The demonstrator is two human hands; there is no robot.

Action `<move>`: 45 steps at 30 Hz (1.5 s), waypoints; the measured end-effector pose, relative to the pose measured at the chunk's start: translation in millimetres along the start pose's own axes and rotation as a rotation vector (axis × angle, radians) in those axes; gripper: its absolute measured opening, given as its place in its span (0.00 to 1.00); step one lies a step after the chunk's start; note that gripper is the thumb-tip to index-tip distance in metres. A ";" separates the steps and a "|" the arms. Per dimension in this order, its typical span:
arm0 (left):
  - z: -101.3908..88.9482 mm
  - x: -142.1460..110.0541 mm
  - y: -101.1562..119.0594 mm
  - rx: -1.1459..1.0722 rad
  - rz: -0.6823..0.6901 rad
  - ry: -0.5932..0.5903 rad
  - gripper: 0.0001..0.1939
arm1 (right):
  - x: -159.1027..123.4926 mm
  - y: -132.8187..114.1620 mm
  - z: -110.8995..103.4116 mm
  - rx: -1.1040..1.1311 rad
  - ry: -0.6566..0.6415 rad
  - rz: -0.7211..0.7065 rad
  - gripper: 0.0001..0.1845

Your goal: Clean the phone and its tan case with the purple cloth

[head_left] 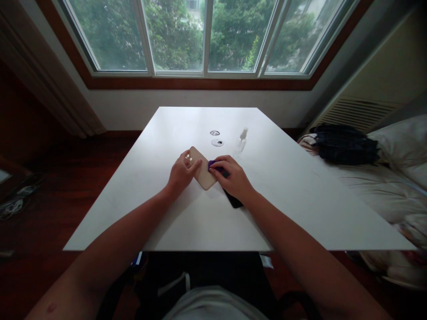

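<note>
A beige phone (pixel 202 171) lies back-up and slanted on the white table (pixel 283 200). My left hand (pixel 182 172) grips its far left end, thumb and fingers pinched on its edges. My right hand (pixel 231 177) is closed on a small purple cloth (pixel 213 165) that presses against the phone's right edge. A dark flat object (pixel 233 200), perhaps another phone, sticks out from under my right hand toward me.
A small clear spray bottle (pixel 241 141) stands just beyond my right hand. Two round cable holes (pixel 216 142) sit in the table behind the phone. A bed with pillows and dark clothing (pixel 343 142) is at the right. Windows fill the far wall.
</note>
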State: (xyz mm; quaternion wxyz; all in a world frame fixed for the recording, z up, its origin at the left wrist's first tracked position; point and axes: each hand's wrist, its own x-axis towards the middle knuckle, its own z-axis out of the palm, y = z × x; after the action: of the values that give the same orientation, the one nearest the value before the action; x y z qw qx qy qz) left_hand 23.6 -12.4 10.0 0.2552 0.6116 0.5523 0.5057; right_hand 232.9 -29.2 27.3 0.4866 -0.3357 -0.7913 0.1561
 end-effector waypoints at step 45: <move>0.1 0.5 -12.0 0.079 0.365 -0.225 0.21 | -4.1 -5.2 -1.5 0.008 -0.175 -0.020 0.12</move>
State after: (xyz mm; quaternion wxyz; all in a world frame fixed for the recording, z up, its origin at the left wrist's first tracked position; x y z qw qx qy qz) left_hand 18.6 -8.8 -0.3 0.1956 0.7636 0.4197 0.4501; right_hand 233.4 -35.9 28.3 0.4185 -0.3109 -0.8335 0.1829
